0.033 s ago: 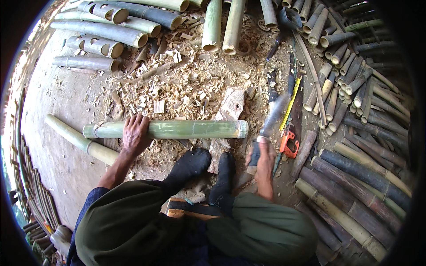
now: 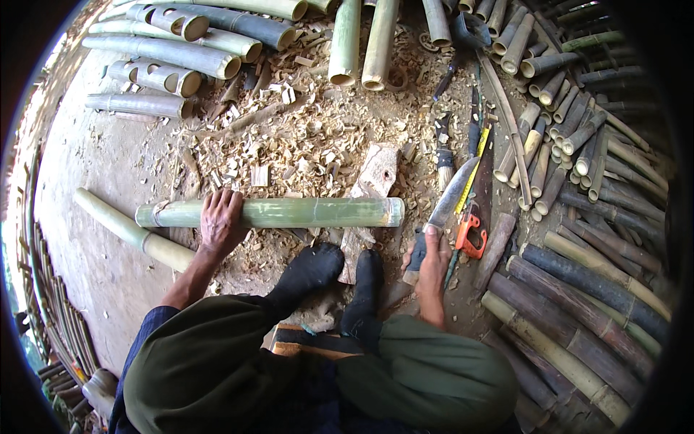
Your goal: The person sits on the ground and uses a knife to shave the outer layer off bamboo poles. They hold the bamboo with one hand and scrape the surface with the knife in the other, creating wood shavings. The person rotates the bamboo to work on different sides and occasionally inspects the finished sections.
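Observation:
A green bamboo tube (image 2: 311,212) lies crosswise in front of my feet, its right part resting over a pale wood block (image 2: 376,172) with a small hole. My left hand (image 2: 223,220) grips the tube from above near its left end. In my right hand (image 2: 431,260) is a large knife (image 2: 450,197), held by its dark handle with the blade pointing up and slightly right. The blade is apart from the tube, just beyond its right end. Beside the knife are an orange-handled saw (image 2: 471,235) and a yellow measuring tape (image 2: 470,173).
Bamboo shavings (image 2: 303,145) cover the ground ahead. A second bamboo pole (image 2: 137,231) lies at the left. Bamboo tubes with cut holes (image 2: 155,76) are stacked far left. Cut bamboo pieces (image 2: 571,145) fill the right side. A brush (image 2: 444,163) lies near the blade.
The knife blade was smeared by motion before and now shows sharply, at nearly the same place. My left hand and the bamboo tube stay almost where they were.

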The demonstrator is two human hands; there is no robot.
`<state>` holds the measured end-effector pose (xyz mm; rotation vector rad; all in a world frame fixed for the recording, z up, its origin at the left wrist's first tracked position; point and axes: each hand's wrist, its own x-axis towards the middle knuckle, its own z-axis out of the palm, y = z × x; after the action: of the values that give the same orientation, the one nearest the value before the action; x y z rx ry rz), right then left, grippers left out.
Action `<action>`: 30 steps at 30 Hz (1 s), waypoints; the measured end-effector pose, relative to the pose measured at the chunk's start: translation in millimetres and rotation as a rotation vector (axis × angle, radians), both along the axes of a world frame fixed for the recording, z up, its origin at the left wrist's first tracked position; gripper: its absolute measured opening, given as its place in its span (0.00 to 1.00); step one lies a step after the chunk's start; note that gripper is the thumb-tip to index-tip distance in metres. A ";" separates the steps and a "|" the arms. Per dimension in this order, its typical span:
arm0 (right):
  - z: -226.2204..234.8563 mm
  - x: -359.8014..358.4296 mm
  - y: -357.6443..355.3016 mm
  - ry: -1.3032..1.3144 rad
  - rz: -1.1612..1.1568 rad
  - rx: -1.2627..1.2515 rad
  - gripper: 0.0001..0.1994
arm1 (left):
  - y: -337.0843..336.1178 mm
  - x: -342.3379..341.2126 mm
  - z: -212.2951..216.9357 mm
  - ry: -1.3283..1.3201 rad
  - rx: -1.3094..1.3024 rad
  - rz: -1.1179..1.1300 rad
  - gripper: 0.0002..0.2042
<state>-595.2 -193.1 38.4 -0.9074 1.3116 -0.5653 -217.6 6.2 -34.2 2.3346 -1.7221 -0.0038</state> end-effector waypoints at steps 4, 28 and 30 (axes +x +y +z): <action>-1.4 -2.0 13.7 0.053 0.323 0.132 0.14 | 6.6 -1.4 -11.7 -0.080 -0.046 0.042 0.19; 10.8 -6.9 1.6 -0.057 0.212 0.130 0.16 | -7.9 6.5 9.8 0.132 0.134 -0.003 0.19; 12.1 -14.4 -6.3 -0.141 0.068 -0.026 0.16 | -9.1 3.2 14.6 0.113 0.116 0.005 0.17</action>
<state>-609.7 -199.4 50.5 -0.9138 1.1451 -0.5841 -214.4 -2.8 -19.6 2.3698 -1.7036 -0.2360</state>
